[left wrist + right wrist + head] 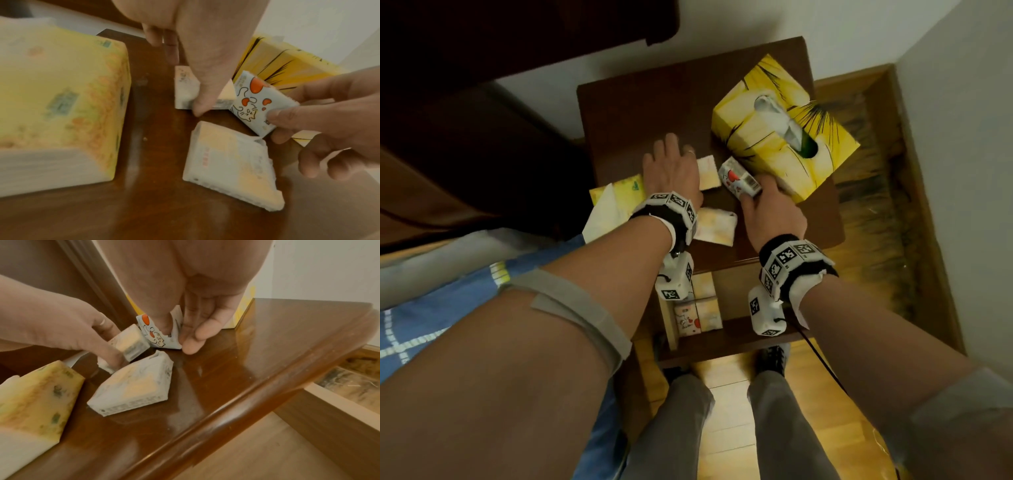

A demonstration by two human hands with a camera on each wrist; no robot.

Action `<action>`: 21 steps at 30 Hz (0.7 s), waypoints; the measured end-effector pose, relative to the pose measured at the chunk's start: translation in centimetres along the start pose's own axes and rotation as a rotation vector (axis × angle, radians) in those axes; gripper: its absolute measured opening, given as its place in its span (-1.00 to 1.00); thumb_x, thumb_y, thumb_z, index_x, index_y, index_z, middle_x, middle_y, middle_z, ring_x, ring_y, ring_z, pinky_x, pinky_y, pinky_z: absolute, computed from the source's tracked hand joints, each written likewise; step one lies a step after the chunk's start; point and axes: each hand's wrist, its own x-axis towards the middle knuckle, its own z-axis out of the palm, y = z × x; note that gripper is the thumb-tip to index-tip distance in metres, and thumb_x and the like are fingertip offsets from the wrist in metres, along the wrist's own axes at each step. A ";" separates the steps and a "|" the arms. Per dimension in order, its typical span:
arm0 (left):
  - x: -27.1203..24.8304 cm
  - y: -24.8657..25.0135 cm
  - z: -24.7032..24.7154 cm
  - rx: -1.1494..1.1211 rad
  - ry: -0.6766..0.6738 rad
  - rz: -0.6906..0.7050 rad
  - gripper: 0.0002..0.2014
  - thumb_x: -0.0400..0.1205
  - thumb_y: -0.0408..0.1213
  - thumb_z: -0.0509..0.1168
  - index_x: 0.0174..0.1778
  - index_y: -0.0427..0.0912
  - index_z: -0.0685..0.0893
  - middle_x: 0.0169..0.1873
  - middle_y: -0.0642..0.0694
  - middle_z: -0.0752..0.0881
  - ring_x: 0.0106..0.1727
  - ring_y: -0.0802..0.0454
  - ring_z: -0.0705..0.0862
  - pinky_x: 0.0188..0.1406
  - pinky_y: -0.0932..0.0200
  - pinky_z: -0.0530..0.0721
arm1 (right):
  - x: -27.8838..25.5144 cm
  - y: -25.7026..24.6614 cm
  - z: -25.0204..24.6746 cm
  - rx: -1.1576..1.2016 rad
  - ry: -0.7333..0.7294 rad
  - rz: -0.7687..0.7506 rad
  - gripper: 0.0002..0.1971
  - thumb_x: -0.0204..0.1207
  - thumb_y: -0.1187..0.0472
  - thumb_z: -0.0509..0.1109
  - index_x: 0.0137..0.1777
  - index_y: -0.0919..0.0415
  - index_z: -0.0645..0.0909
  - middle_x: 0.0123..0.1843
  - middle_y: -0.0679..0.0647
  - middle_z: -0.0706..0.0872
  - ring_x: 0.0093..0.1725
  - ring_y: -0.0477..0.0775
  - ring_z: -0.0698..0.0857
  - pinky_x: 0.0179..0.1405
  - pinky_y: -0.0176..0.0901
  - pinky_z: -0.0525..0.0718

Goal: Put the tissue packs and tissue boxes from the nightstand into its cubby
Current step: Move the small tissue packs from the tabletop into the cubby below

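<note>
Now both hands are down on the surface (640, 113). Right hand (774, 209) pinches the cat pack (739, 181) between thumb and fingers, tilted up on its edge. Left hand (674, 168) grips a pale pack (185, 87), just left of it. Another pale pack (135, 386) lies flat near both wrists. The yellow box (784, 126) sits beyond the right hand; a soft yellow pack (57, 100) lies left of the left hand.

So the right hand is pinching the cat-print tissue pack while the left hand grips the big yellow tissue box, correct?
Not quite. The left hand grips a small pale tissue pack, not the yellow tissue box; the left wrist view shows it. The right hand does pinch the cat-print tissue pack.
</note>
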 end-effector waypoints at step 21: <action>-21.0 -3.8 7.9 -0.752 -0.359 -0.481 -0.38 0.39 0.36 0.37 0.26 0.05 0.65 0.19 -0.03 0.70 0.18 -0.09 0.72 0.13 -0.01 0.68 | -10.1 3.2 4.8 0.145 -0.654 0.086 -0.64 0.55 -0.11 0.33 0.12 0.16 0.65 -0.06 0.16 0.81 -0.10 0.21 0.80 -0.01 0.13 0.80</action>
